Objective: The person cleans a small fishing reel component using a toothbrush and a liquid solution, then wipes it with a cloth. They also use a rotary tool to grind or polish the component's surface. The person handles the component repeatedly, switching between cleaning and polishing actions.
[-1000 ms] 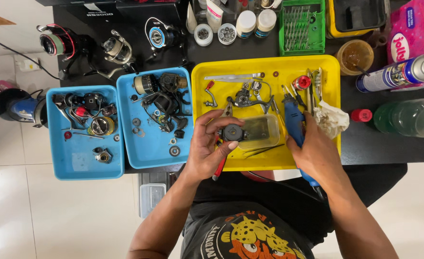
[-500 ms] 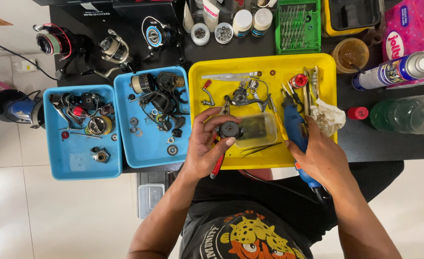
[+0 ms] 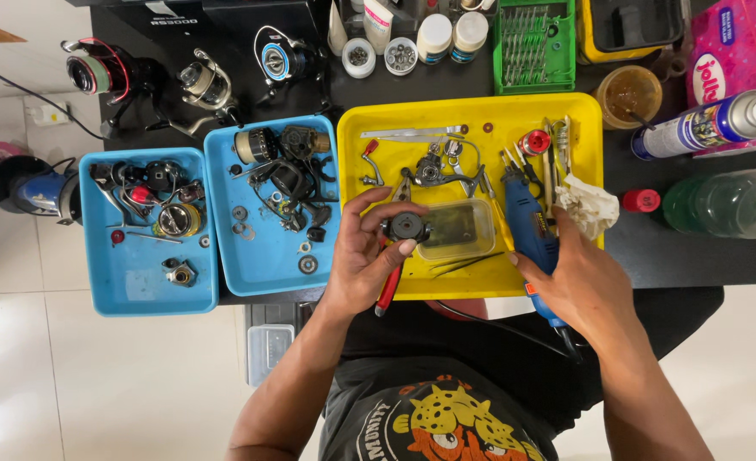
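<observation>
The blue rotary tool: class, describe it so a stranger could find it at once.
Find the yellow tray in the middle of the black table. Near its right edge, under the right hand, lies the blue rotary tool. It is the only blue, pen-shaped item there, trailing a black cord.

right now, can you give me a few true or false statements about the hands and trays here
1. The left hand holds a small round black part over the yellow tray. True.
2. The right hand grips the spray can. False: it rests on the blue rotary tool at the tray's near right edge; the spray can lies untouched on the black table.
3. Two blue trays sit left of the yellow tray. True.
4. The crumpled white cloth lies in a blue tray. False: it lies at the yellow tray's right side.
</observation>
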